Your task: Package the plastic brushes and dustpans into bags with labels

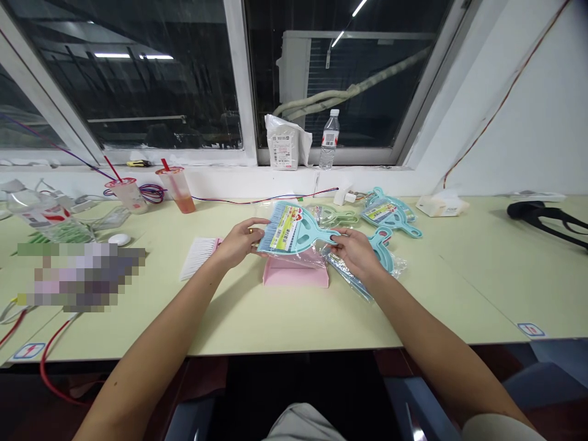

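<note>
Both my hands hold a clear-wrapped light-blue dustpan and brush set above the table. My left hand grips its bristle end, fingers closed on the wrapper's edge. At the handle end, my right hand pinches the tip. Directly beneath lies a pink dustpan, its upper part hidden by the held package. A small brush with white bristles and a pink body rests by my left wrist. Beyond my right hand are a wrapped blue set, a green set and another blue set.
Two drink cups with red straws and a coiled cable stand back left. A water bottle and a white packet sit on the sill. Right of the sets are tissues and a black strapped object.
</note>
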Demonstrator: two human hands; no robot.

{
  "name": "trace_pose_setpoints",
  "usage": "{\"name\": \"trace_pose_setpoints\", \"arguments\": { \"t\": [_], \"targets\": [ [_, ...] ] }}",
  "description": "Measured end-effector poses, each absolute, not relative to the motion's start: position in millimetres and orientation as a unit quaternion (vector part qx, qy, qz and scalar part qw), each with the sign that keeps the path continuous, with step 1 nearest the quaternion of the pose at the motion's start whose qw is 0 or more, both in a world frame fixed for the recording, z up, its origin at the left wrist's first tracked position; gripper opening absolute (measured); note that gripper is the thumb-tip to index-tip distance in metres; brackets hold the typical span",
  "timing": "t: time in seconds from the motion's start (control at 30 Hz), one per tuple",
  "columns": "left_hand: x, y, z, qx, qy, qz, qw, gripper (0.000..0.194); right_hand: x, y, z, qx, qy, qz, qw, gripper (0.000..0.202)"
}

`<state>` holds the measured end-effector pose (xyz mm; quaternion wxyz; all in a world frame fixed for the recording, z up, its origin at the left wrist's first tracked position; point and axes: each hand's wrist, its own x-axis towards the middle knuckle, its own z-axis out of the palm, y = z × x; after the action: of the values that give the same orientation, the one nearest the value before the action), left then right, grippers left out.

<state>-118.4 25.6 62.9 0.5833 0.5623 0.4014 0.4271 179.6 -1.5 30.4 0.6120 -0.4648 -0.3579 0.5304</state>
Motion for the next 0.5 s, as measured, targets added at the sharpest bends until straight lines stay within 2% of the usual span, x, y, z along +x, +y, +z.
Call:
{"name": "trace_pose_setpoints", "arguments": {
  "t": [0.33, 0.5],
  "targets": [
    [-115.6, 25.0, 63.3, 0.517, 0.433, 0.484, 0.558, 0.03, 181.4, -2.3, 36.4, -0.467, -0.339, 0.529, 0.622, 0.029],
    [-113.7, 23.5, 62.5, 0.528, 0.43, 0.458, 0.571, 0.029, 180.3, -3.1, 38.8, -0.47, -0.338, 0.534, 0.616, 0.027]
  ]
}}
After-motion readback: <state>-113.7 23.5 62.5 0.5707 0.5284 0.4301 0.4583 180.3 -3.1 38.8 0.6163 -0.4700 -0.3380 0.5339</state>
